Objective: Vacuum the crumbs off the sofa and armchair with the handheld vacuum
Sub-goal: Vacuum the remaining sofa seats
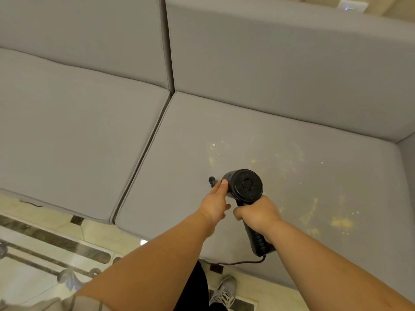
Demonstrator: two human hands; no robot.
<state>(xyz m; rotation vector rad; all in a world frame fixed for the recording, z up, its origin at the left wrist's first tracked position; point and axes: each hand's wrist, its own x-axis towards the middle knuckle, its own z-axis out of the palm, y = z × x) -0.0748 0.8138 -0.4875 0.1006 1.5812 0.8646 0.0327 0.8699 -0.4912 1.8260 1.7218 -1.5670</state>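
A black handheld vacuum (246,185) hovers low over the right seat cushion of the grey sofa (184,135), its round rear cap facing me and its small nozzle (211,180) touching the fabric. My right hand (258,213) grips the vacuum's handle. My left hand (215,202) holds the front of the vacuum's body near the nozzle, fingers wrapped beside it. Yellowish crumbs (339,222) and pale specks are scattered over the cushion to the right of and behind the vacuum.
A black cord (238,262) trails from the handle's end over the sofa's front edge. The left seat cushion (74,131) lies beyond a seam. Patterned tile floor (45,254) and my grey shoe (224,290) are below.
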